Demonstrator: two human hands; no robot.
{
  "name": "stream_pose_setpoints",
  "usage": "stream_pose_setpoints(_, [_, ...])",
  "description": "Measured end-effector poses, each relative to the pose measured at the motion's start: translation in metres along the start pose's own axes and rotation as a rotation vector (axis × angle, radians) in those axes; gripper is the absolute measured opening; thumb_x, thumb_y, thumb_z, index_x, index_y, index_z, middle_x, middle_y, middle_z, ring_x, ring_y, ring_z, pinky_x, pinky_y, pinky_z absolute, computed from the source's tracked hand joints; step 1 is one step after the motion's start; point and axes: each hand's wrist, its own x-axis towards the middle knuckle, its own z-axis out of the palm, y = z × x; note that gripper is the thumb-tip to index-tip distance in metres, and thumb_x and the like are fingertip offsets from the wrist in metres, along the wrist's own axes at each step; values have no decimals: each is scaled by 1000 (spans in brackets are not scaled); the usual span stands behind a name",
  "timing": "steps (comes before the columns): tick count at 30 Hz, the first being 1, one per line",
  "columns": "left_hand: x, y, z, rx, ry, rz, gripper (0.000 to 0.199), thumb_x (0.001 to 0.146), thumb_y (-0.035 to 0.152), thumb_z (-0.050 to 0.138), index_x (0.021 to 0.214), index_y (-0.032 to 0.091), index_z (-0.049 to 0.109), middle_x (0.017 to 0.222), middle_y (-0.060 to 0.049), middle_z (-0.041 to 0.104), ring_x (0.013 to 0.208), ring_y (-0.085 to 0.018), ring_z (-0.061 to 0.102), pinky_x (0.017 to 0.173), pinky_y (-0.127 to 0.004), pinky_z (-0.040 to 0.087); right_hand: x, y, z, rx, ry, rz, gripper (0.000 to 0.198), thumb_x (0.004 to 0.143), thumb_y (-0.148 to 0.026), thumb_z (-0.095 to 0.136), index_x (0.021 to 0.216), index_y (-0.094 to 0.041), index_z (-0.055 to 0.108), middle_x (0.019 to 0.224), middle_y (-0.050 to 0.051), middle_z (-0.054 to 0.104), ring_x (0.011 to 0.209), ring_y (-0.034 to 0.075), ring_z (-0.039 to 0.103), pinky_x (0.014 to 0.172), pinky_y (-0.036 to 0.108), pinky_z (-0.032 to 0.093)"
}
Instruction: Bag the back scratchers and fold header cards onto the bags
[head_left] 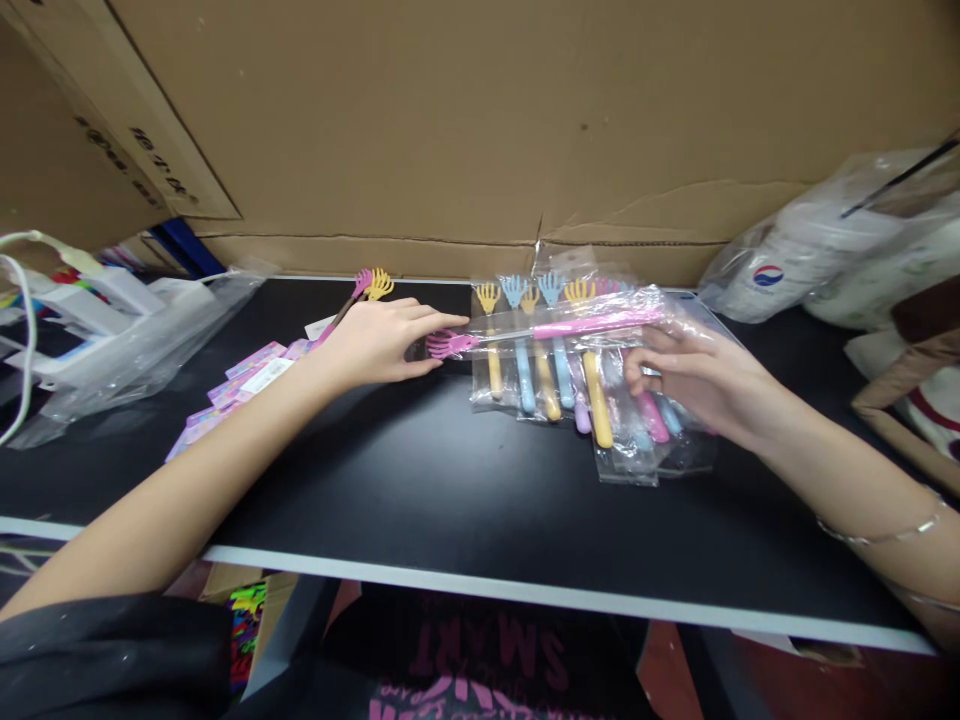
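Note:
A pink back scratcher [577,325] in a clear plastic sleeve lies crosswise above other packed ones. My right hand [697,370] is closed on the handle end of its sleeve, fingers curled. At the claw-shaped head, my left hand [390,340] has thumb and forefinger apart, the forefinger touching or very near the sleeve. Underneath, a row of bagged back scratchers [559,370] in yellow, blue, purple and pink overlaps on the black table. Part of that row is hidden by my right hand. Behind my left wrist are two unbagged scratcher heads [373,284], pink and yellow.
Printed cards [232,390] lie fanned out beside my left forearm. A white plastic device with a cable [97,320] stands at the left. At the right, a bagged white cup [795,260] stands near the cardboard wall [480,120]. The table's pale front edge [525,590] runs below my arms.

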Motion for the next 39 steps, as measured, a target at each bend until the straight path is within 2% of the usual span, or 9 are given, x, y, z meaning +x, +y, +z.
stream_pose_setpoints(5, [0, 6, 1, -6, 10, 28, 48, 92, 43, 52, 138, 28, 53, 119, -3, 70, 105, -22, 66, 77, -29, 50, 1, 3, 0, 37, 51, -26, 41, 73, -56, 77, 92, -23, 60, 81, 2, 56, 71, 15, 56, 57, 27, 50])
stream_pose_setpoints(7, [1, 9, 0, -15, 11, 29, 48, 93, 45, 52, 138, 27, 53, 118, -4, 70, 105, -22, 66, 75, -28, 49, 3, 3, 0, 71, 85, -12, 42, 75, -61, 73, 89, -24, 60, 81, 2, 55, 66, 14, 55, 55, 28, 49])
stream_pose_setpoints(11, [2, 15, 0, -51, -8, 17, 51, 94, 53, 50, 137, 27, 53, 114, -4, 71, 102, -21, 66, 73, -27, 47, 5, 1, 0, 124, 107, 33, 31, 80, -53, 70, 85, -24, 60, 77, 2, 57, 61, 13, 54, 50, 26, 46])
stream_pose_setpoints(17, [5, 15, 3, -220, -60, -84, 50, 92, 54, 55, 136, 29, 54, 107, 0, 73, 97, -18, 66, 70, -24, 42, 4, 3, -2, 147, 98, 60, 32, 72, -48, 82, 83, -22, 66, 77, 2, 61, 66, 12, 56, 56, 23, 49])
stream_pose_setpoints(24, [8, 15, 10, -456, -66, -76, 31, 88, 50, 64, 110, 30, 71, 93, 2, 69, 89, -15, 63, 71, -23, 39, 0, -5, -6, 73, 58, -4, 36, 71, -51, 82, 93, -24, 74, 82, 2, 61, 68, 11, 55, 60, 21, 51])
stream_pose_setpoints(28, [9, 15, 5, -406, 15, -66, 21, 87, 44, 66, 96, 27, 73, 87, 1, 67, 85, -15, 61, 68, -23, 37, -6, -15, -2, 9, 27, -55, 36, 70, -53, 81, 96, -28, 75, 77, 1, 58, 64, 12, 53, 52, 22, 49])
stream_pose_setpoints(34, [16, 15, 7, -176, 179, -146, 21, 91, 40, 59, 90, 22, 70, 86, -2, 67, 83, -17, 59, 60, -25, 34, -13, -17, 7, -162, -47, -100, 28, 71, -48, 81, 90, -30, 70, 63, -2, 58, 53, 15, 56, 42, 26, 50])
stream_pose_setpoints(37, [21, 12, 10, -89, 204, -139, 23, 94, 38, 53, 89, 21, 69, 89, -4, 69, 86, -19, 59, 63, -28, 39, -16, -16, 12, -270, -64, -149, 23, 73, -42, 81, 83, -28, 66, 71, 0, 66, 50, 15, 58, 38, 26, 48])
stream_pose_setpoints(39, [24, 9, 10, -39, 228, -151, 25, 95, 39, 51, 91, 22, 68, 90, -5, 69, 88, -21, 59, 64, -30, 40, -20, -15, 17, -392, -66, -254, 20, 73, -38, 81, 80, -28, 66, 83, 2, 71, 63, 18, 66, 47, 28, 52])
